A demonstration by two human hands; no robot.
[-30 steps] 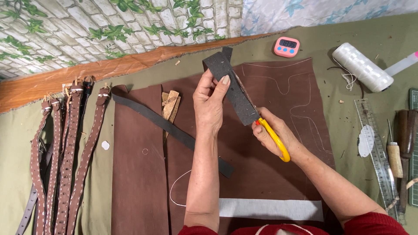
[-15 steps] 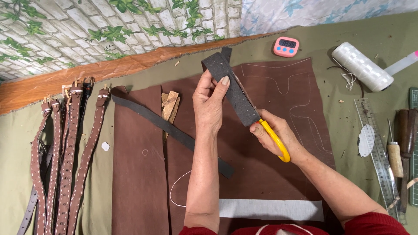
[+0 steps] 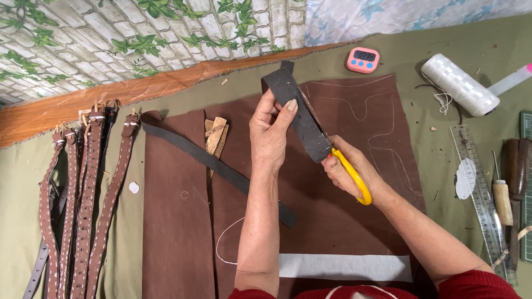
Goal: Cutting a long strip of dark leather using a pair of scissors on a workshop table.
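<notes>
scissors [image 3: 346, 171] crept up; dark strip [image 3: 296, 113] runs upper-left to lower-right.

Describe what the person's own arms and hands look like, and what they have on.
Both forearms are bare from wrist to above the elbow. The left hand and the right hand wear no gloves, and no rings, watch or bracelets show. Fingernails are short and unpainted. Red sleeves are pushed up near the bottom edge of the picture, with a red garment between them.
</notes>
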